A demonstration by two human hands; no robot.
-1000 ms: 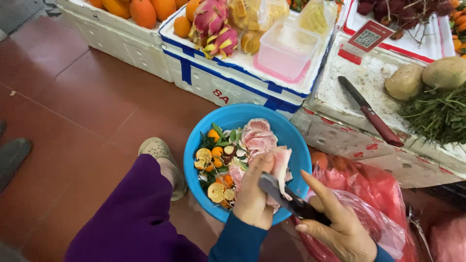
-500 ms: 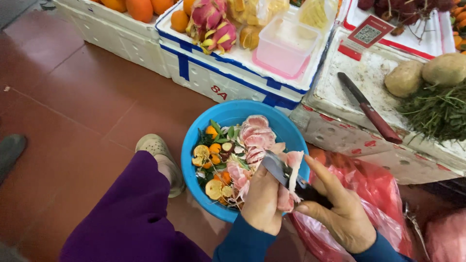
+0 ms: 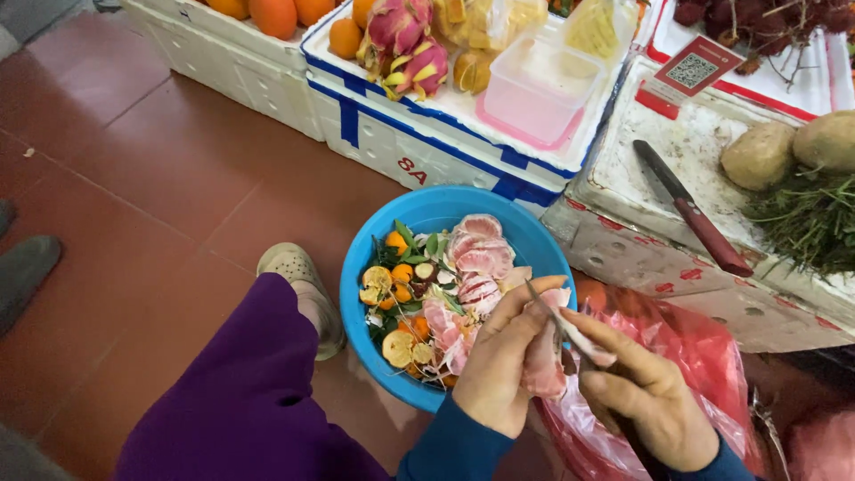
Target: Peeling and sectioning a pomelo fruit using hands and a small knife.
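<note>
My left hand (image 3: 500, 358) grips a pale pink piece of fruit (image 3: 541, 356) over the right rim of a blue basin (image 3: 426, 216). My right hand (image 3: 643, 395) holds a small knife (image 3: 563, 322) whose blade lies against the fruit piece between the two hands. The basin sits on the red tile floor and is filled with pink peel segments (image 3: 476, 252), orange slices and green leaves. My purple trouser leg (image 3: 239, 399) and beige shoe (image 3: 294, 267) are just left of the basin.
White foam boxes (image 3: 419, 147) ahead carry dragon fruit (image 3: 405, 40), oranges, a pink-lidded plastic tub (image 3: 538, 89), a red-handled knife (image 3: 693, 211), potatoes (image 3: 760, 153) and herbs. A red plastic bag (image 3: 704, 356) lies under my right hand. A dark shoe (image 3: 25, 267) is at far left.
My hands and the fruit piece have drifted slightly down and right over the basin's rim, and the knife blade has shifted along the piece. The basin has stayed put.
</note>
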